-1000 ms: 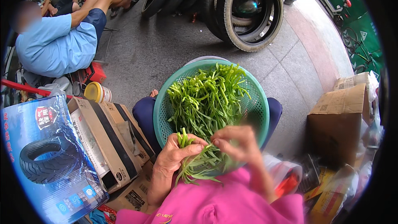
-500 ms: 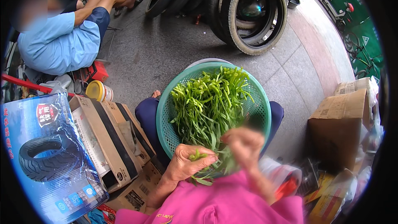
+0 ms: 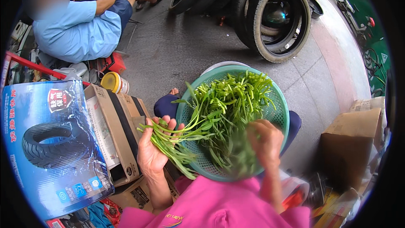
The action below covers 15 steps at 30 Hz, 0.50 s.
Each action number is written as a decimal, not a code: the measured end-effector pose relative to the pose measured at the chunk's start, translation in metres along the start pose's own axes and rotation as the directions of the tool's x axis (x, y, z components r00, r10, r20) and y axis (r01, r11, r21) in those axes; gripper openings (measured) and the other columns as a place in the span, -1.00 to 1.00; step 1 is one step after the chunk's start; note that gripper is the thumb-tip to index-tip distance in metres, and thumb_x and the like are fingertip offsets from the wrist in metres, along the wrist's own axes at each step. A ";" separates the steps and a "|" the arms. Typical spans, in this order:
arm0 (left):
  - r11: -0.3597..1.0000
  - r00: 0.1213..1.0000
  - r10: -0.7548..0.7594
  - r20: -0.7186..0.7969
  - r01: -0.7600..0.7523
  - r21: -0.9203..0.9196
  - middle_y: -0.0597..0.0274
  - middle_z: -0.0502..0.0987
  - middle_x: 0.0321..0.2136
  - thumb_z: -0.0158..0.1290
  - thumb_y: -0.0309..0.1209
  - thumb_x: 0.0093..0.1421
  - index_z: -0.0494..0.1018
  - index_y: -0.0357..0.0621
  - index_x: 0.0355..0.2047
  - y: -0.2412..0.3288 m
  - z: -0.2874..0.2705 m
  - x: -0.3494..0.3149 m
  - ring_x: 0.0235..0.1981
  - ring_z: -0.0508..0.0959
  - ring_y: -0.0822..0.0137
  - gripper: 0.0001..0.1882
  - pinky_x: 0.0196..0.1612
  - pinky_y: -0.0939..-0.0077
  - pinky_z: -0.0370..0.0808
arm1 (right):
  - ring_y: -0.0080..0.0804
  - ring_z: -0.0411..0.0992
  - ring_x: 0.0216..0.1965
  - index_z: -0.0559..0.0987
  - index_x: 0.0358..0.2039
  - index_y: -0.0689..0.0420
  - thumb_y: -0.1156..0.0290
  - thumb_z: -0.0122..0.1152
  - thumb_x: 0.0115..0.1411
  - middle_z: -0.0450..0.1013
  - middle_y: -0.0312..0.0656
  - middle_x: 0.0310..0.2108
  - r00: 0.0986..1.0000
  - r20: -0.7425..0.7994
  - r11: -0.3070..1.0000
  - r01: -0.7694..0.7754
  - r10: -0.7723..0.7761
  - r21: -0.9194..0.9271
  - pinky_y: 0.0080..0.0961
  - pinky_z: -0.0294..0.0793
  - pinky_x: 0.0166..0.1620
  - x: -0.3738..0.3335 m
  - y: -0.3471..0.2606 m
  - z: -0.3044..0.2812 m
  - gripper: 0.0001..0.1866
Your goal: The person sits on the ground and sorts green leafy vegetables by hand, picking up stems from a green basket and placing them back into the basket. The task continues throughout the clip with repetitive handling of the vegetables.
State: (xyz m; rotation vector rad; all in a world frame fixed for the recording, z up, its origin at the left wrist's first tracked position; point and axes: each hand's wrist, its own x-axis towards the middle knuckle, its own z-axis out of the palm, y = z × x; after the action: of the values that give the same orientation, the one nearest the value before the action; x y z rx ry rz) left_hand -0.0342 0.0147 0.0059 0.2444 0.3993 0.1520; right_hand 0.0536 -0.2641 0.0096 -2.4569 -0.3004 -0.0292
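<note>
A round green plastic colander (image 3: 275, 116) rests on my lap, holding a heap of water spinach (image 3: 234, 105) with cut stems toward the far side. My left hand (image 3: 152, 154) is palm up at the colander's left rim, fingers curled round a loose bunch of long water spinach stems (image 3: 182, 162). Those stems hang over the rim. Over the colander's near right side, my right hand (image 3: 268, 141) is closed on leafy greens (image 3: 244, 152), which are smeared by motion. My right fingertips are partly hidden behind the hand.
Old tyres (image 3: 257, 21) stand ahead on the paving. A person in a light blue shirt (image 3: 78, 29) sits at the far left. Cardboard boxes (image 3: 116, 109) and a blue tyre box (image 3: 50, 143) crowd my left; another carton (image 3: 348, 143) and bags lie right.
My left hand has moved left and opened its palm upward, now showing a longer bunch of stems. My right hand has risen slightly with the greens. The view has shifted left.
</note>
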 end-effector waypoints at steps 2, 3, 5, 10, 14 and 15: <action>0.998 0.998 0.047 -0.047 -0.050 -0.047 0.04 0.59 -0.10 -0.07 -0.23 0.40 0.47 -0.12 -0.20 0.002 0.003 0.003 0.00 0.55 0.07 -0.76 0.27 -0.14 0.31 | -0.23 0.48 -0.59 0.64 -0.50 0.15 0.37 0.36 0.08 0.52 -0.20 -0.53 0.995 -0.080 0.997 0.065 -0.062 0.044 -0.38 0.43 -0.49 0.007 -0.005 0.011 -0.87; 0.996 0.997 0.059 -0.046 -0.062 -0.069 0.04 0.60 -0.12 -0.06 -0.22 0.39 0.47 -0.12 -0.20 0.004 0.002 0.003 0.00 0.56 0.08 -0.76 0.27 -0.10 0.32 | -0.24 0.46 -0.63 0.62 -0.54 0.15 0.35 0.36 0.09 0.49 -0.20 -0.58 0.994 -0.081 0.997 0.075 -0.072 0.035 -0.39 0.39 -0.53 0.012 -0.015 0.012 -0.83; 0.994 0.995 0.084 -0.062 -0.088 -0.071 0.06 0.60 -0.15 -0.06 -0.23 0.39 0.47 -0.12 -0.21 0.007 -0.002 0.001 0.00 0.56 0.10 -0.76 0.28 -0.08 0.32 | -0.26 0.40 -0.72 0.58 -0.60 0.16 0.27 0.39 0.11 0.42 -0.22 -0.68 0.986 -0.092 0.990 0.139 -0.138 0.006 -0.38 0.31 -0.62 0.022 -0.026 0.022 -0.73; 0.990 1.000 0.019 -0.001 -0.018 -0.139 0.34 0.40 -0.54 -0.11 -0.16 0.42 0.39 -0.11 -0.21 0.014 -0.014 -0.008 -0.56 0.38 0.40 -0.72 -0.15 0.29 0.48 | -0.31 0.54 -0.59 0.66 -0.43 0.08 0.22 0.39 0.09 0.60 -0.20 -0.46 0.980 -0.102 0.985 0.171 -0.171 -0.007 -0.42 0.51 -0.47 0.035 -0.032 0.057 -0.80; 0.996 0.999 0.016 0.033 -0.018 0.085 0.23 0.43 -0.49 -0.07 -0.10 0.40 0.37 -0.13 -0.24 0.012 -0.007 -0.013 -0.53 0.40 0.41 -0.67 -0.55 0.58 0.43 | -0.41 0.48 -0.66 0.62 -0.51 0.19 0.46 0.30 0.03 0.54 -0.16 -0.59 0.992 -0.106 0.962 0.095 -0.070 0.257 -0.50 0.46 -0.52 0.027 -0.032 0.046 -0.93; 0.991 0.999 0.043 0.003 -0.043 0.130 0.15 0.43 -0.45 0.02 -0.13 0.35 0.36 -0.14 -0.25 0.008 -0.007 -0.016 -0.51 0.41 0.40 -0.69 -0.71 0.73 0.28 | -0.45 0.46 -0.68 0.60 -0.54 0.23 0.52 0.29 -0.01 0.50 -0.15 -0.65 0.993 -0.111 0.940 0.071 -0.036 0.334 -0.53 0.43 -0.54 0.024 -0.037 0.038 -0.94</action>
State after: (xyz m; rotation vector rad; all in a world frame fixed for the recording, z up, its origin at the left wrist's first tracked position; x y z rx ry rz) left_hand -0.0521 0.0206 0.0077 0.3820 0.4039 0.1688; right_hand 0.0671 -0.2076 0.0051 -2.0980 -0.2997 -0.1185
